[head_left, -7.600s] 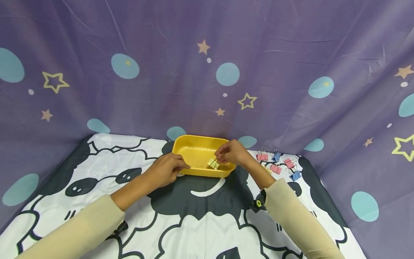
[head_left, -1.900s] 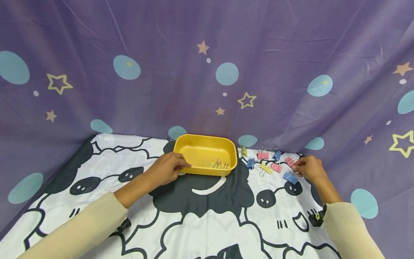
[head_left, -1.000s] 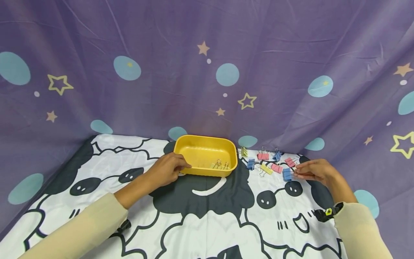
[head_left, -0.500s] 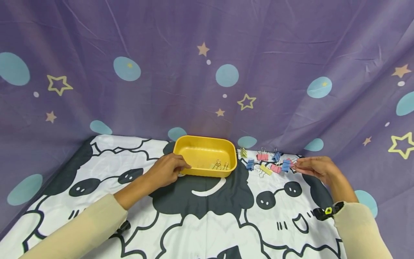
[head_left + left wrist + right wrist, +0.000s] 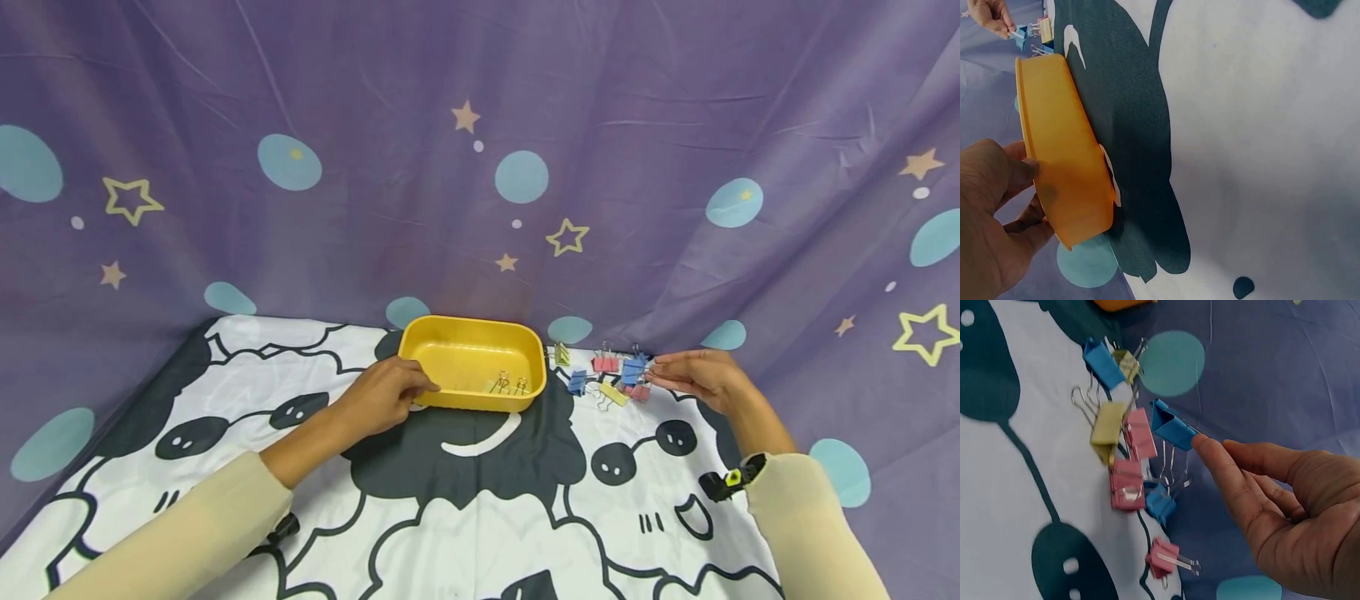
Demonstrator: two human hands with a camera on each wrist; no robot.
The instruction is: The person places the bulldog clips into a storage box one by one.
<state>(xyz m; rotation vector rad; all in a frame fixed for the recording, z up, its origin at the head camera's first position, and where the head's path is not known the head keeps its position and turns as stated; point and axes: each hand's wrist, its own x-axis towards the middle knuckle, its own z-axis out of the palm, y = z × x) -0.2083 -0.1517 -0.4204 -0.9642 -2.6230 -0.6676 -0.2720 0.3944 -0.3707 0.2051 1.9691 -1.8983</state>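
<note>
My left hand (image 5: 378, 393) holds the front left rim of a yellow plastic box (image 5: 468, 401); the left wrist view shows thumb and fingers on either side of its wall. Inside the box, at the right end, lie pale binder clips (image 5: 501, 384) with wire handles up. My right hand (image 5: 693, 375) pinches a blue binder clip (image 5: 1172, 428) by its wire handles, thumb and fingertips together. This clip is raised over the others, overlapping another blue clip and a pink one in the head view.
Right of the box lie several loose binder clips: a yellow one (image 5: 1108, 428), pink ones (image 5: 1127, 485), a blue one (image 5: 1102, 364) and a small green one (image 5: 561, 354). A cartoon-print cloth (image 5: 480, 533) covers the table. A purple curtain (image 5: 375, 250) hangs just behind.
My right hand has taken the blue clip from the right end of the group, raised it and carried it left towards the box. Earlier it lowered a pale clip inside. My left hand stays put.
</note>
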